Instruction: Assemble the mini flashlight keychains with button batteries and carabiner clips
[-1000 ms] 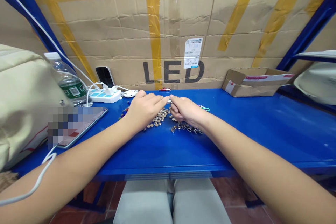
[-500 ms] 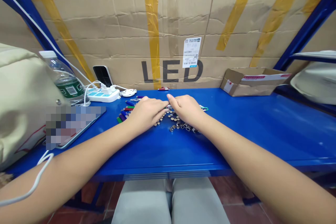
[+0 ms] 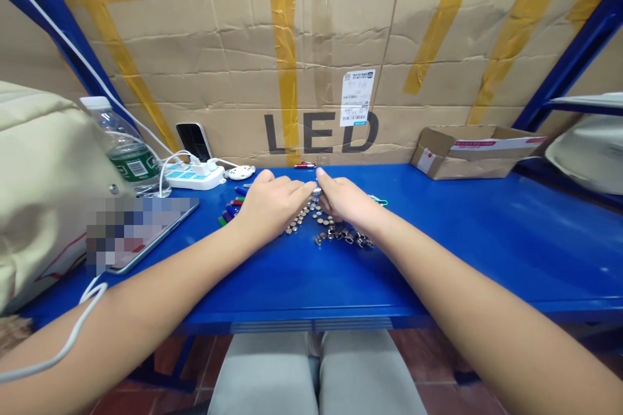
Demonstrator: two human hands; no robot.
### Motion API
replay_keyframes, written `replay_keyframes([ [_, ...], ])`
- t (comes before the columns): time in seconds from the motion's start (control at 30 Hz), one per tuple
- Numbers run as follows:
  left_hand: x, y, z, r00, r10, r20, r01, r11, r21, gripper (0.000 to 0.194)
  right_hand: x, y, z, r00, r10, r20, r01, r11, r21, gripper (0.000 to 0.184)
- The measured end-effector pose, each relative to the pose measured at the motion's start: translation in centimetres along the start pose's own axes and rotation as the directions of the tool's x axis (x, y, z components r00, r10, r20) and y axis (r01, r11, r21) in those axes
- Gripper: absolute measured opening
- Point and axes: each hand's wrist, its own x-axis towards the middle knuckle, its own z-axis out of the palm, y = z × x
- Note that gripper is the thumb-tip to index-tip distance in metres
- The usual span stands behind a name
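Colored pens [image 3: 228, 213] are lying beside the left hand [image 3: 272, 204], which is pinching a small silvery metal piece [image 3: 317, 191] together with the right hand [image 3: 348, 204]. The piece is sitting between their fingertips, above small metal discs [image 3: 292, 227] scattered on the blue table [image 3: 302, 279].

Glossy blue tabletop [image 3: 302, 279], shiny metallic discs [image 3: 322, 221], wrinkled cardboard [image 3: 233, 71] (matt, with glossy tape [image 3: 285, 65])
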Motion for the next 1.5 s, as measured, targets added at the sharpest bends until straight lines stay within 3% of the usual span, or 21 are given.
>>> replay_keyframes([
  [0.1,0.0,0.0,0.3,0.989,-0.105,0.100,0.115,0.987,-0.110,0.030,0.2,0.7,-1.6,0.996,-0.085,-0.032,0.082,0.994,-0.078,0.067],
  [0.2,0.0,-0.3,0.6,0.968,-0.179,0.174,0.213,0.956,-0.201,0.029,0.4,2.0,-3.6,0.970,-0.242,-0.016,0.213,0.884,-0.416,0.045],
  [0.3,0.0,-0.8,0.6,0.947,-0.227,0.228,0.282,0.928,-0.245,0.028,0.7,3.2,-4.9,0.958,-0.216,0.187,0.285,0.762,-0.582,0.016],
  [0.37,0.0,-1.0,0.6,0.937,-0.241,0.253,0.305,0.918,-0.255,0.028,0.9,3.7,-4.9,0.957,-0.166,0.238,0.284,0.701,-0.654,0.018],
  [0.47,0.0,-1.0,0.5,0.933,-0.240,0.269,0.309,0.915,-0.259,0.028,1.2,3.8,-4.4,0.969,-0.111,0.222,0.241,0.639,-0.731,0.020],
  [0.6,0.0,-0.6,0.5,0.937,-0.218,0.272,0.293,0.915,-0.278,0.028,1.3,3.7,-4.1,0.969,-0.146,0.201,0.247,0.661,-0.708,0.014],
  [0.73,-0.1,-0.1,0.4,0.930,-0.236,0.282,0.329,0.874,-0.356,0.025,0.9,2.9,-4.2,0.968,-0.234,0.095,0.247,0.804,-0.541,0.016],
  [0.83,-0.2,0.2,0.4,0.901,-0.293,0.320,0.412,0.808,-0.421,0.024,0.4,2.2,-3.6,0.945,-0.303,0.121,0.326,0.873,-0.364,0.019],
  [0.97,-0.1,0.3,0.7,0.890,-0.319,0.325,0.445,0.762,-0.471,0.029,0.2,1.6,-2.5,0.912,-0.384,0.147,0.410,0.872,-0.266,0.020],
  [1.2,0.4,-0.3,0.6,0.887,-0.304,0.349,0.454,0.720,-0.525,0.029,0.0,1.4,-1.8,0.888,-0.408,0.212,0.459,0.815,-0.354,0.023],
  [1.4,0.2,-0.6,0.9,0.873,-0.314,0.372,0.477,0.705,-0.525,0.028,-0.2,0.8,-1.1,0.917,-0.366,0.159,0.399,0.826,-0.399,0.023],
  [1.5,0.0,-0.7,0.7,0.868,-0.262,0.422,0.474,0.690,-0.546,0.026,-0.4,0.8,-1.6,0.929,-0.343,0.137,0.369,0.846,-0.384,0.022],
])
